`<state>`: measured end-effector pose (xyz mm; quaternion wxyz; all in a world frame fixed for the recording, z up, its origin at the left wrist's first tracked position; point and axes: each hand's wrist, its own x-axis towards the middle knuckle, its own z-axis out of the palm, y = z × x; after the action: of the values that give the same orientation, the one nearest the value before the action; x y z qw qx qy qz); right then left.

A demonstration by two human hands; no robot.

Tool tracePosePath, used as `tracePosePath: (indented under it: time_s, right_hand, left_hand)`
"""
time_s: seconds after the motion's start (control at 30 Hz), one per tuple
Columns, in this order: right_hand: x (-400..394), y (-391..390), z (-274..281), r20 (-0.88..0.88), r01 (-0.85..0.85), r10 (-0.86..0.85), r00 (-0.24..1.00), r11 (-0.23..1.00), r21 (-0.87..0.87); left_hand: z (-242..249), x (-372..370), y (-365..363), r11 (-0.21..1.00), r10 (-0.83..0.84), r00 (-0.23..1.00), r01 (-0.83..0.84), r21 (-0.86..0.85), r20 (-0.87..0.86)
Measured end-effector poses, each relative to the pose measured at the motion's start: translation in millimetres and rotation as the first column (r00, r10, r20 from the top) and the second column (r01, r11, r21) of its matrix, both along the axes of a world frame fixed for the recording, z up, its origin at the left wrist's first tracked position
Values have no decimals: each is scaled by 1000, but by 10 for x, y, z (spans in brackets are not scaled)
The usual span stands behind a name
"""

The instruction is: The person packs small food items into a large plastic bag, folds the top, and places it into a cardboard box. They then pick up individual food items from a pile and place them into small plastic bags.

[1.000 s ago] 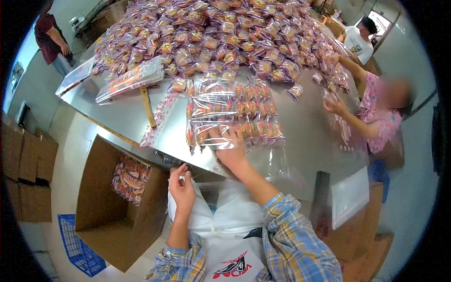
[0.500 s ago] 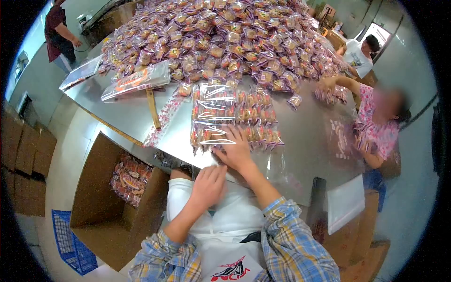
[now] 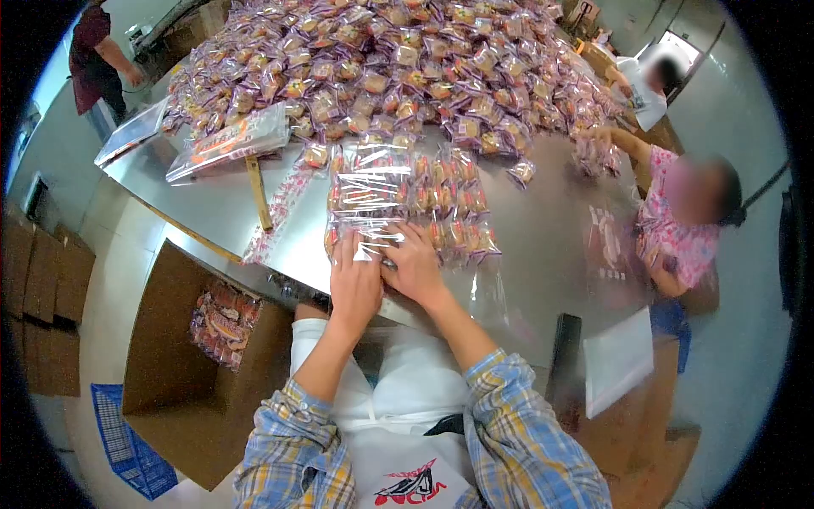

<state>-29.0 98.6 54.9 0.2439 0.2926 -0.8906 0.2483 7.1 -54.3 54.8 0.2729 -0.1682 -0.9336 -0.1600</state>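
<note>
The left hand (image 3: 356, 284) has just come up from the worktop's near edge to join the right hand (image 3: 413, 263), so the near row now has two hands at it where one worked before. The left lies with fingers stretched and close together on the clear plastic (image 3: 370, 204); the right is loosely curled beside it. Whether either pinches the film, I can't tell. The rows of wrapped packets (image 3: 448, 200) sit on the worktop (image 3: 543, 220), before the big heap (image 3: 390, 72).

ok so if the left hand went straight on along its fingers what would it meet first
The left hand would likely meet the front row of wrapped snacks first; it looks right at them, though touching or hovering is unclear.
</note>
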Motion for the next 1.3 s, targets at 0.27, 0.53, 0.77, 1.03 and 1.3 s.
tracePosePath:
  time_s: [0.27, 0.53, 0.77, 1.03, 1.3]
  right_hand:
    - [-26, -32, -144, -86, 86, -80, 993, 994, 73]
    - [-75, -98, -161, -48, 172, -168, 985, 982, 83]
    - [-100, 0, -204, -49, 68, -64, 997, 994, 85]
    - [104, 190, -20, -65, 246, -238, 969, 946, 212]
    - [123, 346, 13, 42, 232, -241, 969, 959, 164]
  left_hand:
    - [-27, -54, 26, 978, 146, 988, -138, -158, 43]
    - [-96, -53, -61, 972, 155, 988, -148, -184, 22]
    - [-93, -102, -6, 977, 142, 989, -133, -164, 42]
    - [-105, 15, -33, 995, 75, 997, -72, -70, 33]
    - [-175, -38, 35, 998, 55, 998, -54, 25, -44]
